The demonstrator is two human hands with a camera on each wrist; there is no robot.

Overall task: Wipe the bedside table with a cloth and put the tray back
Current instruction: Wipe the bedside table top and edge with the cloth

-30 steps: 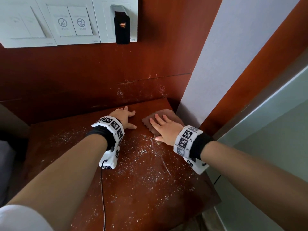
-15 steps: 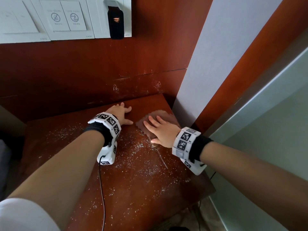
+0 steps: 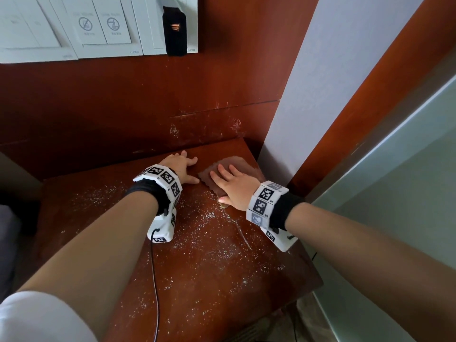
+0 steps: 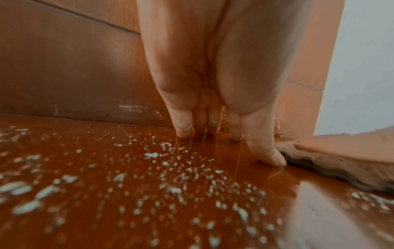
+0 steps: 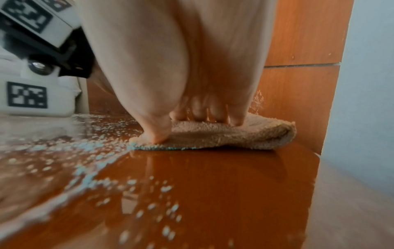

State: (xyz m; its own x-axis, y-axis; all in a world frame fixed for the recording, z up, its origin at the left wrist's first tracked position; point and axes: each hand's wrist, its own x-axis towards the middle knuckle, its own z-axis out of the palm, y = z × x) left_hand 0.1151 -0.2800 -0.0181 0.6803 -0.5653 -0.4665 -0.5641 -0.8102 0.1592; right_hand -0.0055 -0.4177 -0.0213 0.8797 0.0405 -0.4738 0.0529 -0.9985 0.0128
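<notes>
Cloth (image 3: 237, 166) at far right corner of worktop (image 3: 214, 280), pinned flat under right hand (image 3: 234, 186), fingers straight; white crumbs (image 3: 209, 243) toward near-left; left hand (image 3: 181, 166) flat beside, holding nothing; tray unseen.

Reddish-brown glossy wooden counter (image 3: 202, 280): near half and left side lie open w/ only scattered white crumbs (image 3: 209, 245), easy passage. Far edge closed off by dark red wood wall panel (image 3: 123, 107). Right far corner boxed in by pale grey-white wall column (image 3: 320, 82); folded brown terry cloth (image 3: 237, 164) fills that corner. Both hands sit close together at the back, little gap btwn them
</notes>
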